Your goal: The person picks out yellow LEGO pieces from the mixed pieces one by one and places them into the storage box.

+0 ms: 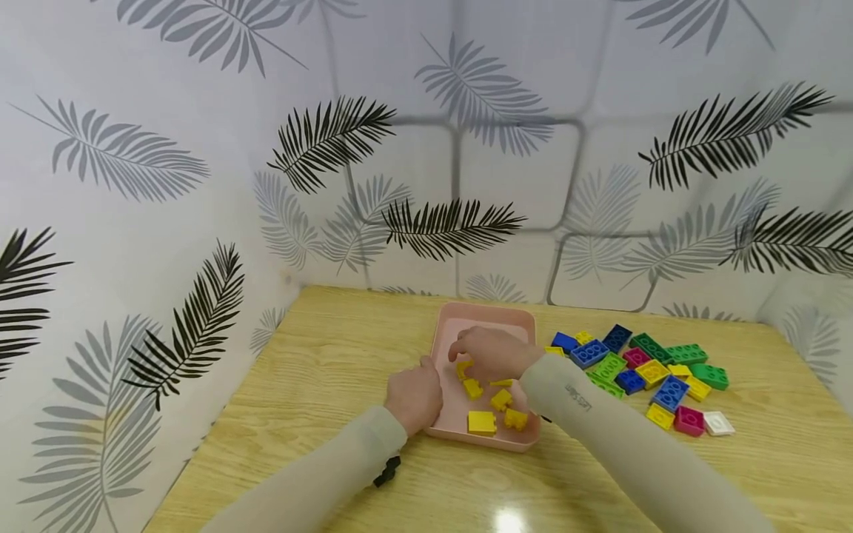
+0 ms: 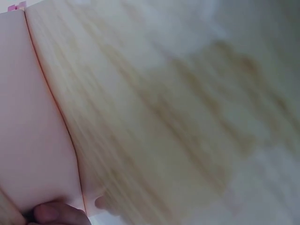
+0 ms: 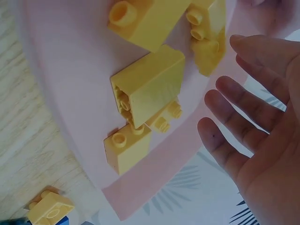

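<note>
A shallow pink tray (image 1: 460, 443) stands on the wooden table with several yellow toy bricks (image 1: 481, 423) lying loose inside. My left hand (image 1: 413, 396) holds its left wall; in the left wrist view the thumb (image 2: 51, 212) and another finger lie on either side of the wall's edge. Over the tray's far half reaches my right hand (image 1: 493, 354), partly covering the bricks beneath it. In the right wrist view its fingers (image 3: 241, 91) are spread loosely with nothing between them, beside a yellow brick (image 3: 154, 82) and others in the tray.
Right of the tray lies a loose spread of bricks, among them a blue brick (image 1: 670, 393), a green brick (image 1: 709, 376), a magenta brick (image 1: 689, 420) and a white brick (image 1: 719, 423). Behind the table (image 1: 346, 340) rises a leaf-patterned backdrop (image 1: 506, 266).
</note>
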Available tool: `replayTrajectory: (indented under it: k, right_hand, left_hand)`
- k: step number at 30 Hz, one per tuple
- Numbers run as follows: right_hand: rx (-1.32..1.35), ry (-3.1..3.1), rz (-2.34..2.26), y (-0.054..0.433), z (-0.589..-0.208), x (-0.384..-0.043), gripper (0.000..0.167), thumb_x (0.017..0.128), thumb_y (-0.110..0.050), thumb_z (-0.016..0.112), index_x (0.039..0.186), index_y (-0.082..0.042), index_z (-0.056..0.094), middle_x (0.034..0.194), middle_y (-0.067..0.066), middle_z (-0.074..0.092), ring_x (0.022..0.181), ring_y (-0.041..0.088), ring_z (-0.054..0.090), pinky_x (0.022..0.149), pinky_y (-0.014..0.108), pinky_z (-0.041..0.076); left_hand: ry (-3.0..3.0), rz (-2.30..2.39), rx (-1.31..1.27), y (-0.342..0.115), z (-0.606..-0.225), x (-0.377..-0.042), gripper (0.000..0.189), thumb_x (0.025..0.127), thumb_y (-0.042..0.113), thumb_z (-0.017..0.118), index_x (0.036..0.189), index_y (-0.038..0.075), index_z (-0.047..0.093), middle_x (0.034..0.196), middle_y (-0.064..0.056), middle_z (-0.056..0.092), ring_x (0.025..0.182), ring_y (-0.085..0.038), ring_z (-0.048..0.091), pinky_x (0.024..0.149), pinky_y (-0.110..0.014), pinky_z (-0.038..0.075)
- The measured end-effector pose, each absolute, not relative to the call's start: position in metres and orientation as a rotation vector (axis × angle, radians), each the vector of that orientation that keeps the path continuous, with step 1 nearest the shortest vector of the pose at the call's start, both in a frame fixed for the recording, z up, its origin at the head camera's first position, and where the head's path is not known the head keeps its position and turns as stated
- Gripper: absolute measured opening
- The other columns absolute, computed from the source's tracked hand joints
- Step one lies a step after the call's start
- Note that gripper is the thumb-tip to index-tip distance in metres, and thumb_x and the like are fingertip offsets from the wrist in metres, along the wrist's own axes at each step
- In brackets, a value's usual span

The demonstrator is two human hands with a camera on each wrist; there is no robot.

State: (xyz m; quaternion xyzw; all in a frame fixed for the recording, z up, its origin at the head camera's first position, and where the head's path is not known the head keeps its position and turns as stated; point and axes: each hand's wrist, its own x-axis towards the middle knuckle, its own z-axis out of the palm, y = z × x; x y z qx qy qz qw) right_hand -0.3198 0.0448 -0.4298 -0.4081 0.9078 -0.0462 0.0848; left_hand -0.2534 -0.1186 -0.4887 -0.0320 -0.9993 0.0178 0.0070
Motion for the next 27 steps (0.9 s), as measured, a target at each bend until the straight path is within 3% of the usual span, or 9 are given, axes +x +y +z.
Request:
replayTrajectory:
  k: [8,13,20,27]
  right_hand:
    - [-1.236,2.724,-0.211,0.063,-0.421,-0.303,0.028,0.091,-0.016,0.075,0.119,-0.016,0.073,0.118,0.002,0.069,0.105,0.018,0.061,0.095,0.039,0.053]
    - [-1.22,2.765,-0.243,0.086,-0.419,-0.292,0.025,0.092,-0.013,0.072,0.117,-0.016,0.074,0.12,0.001,0.068,0.111,0.021,0.061,0.098,0.041,0.052]
    - [-1.136,2.843,-0.287,0.126,-0.42,-0.272,0.025,0.092,-0.014,0.072,0.117,-0.016,0.073,0.117,0.001,0.067,0.102,0.021,0.064,0.088,0.04,0.056]
    - [-1.067,2.901,-0.288,0.164,-0.43,-0.257,0.027,0.091,-0.018,0.074,0.118,-0.019,0.072,0.119,0.0,0.066,0.109,0.023,0.064,0.091,0.044,0.055]
  left_hand:
    - [-3.169,0.013,-0.081,-0.118,-0.488,-0.254,0.055,0.101,0.032,0.058,0.142,-0.004,0.047,0.07,-0.007,0.066,0.058,-0.017,0.063,0.059,-0.037,0.057]
    - [-3.188,0.034,-0.082,-0.118,-0.487,-0.253,0.059,0.1,0.031,0.059,0.145,-0.004,0.044,0.068,-0.007,0.063,0.055,-0.016,0.06,0.059,-0.037,0.057]
    - [-3.206,0.032,-0.086,-0.119,-0.487,-0.253,0.06,0.101,0.03,0.057,0.148,-0.005,0.041,0.064,-0.006,0.061,0.052,-0.015,0.057,0.058,-0.037,0.057]
    - [-3.22,0.022,-0.073,-0.118,-0.486,-0.253,0.061,0.101,0.03,0.058,0.148,-0.005,0.04,0.065,-0.007,0.061,0.052,-0.016,0.058,0.058,-0.037,0.057]
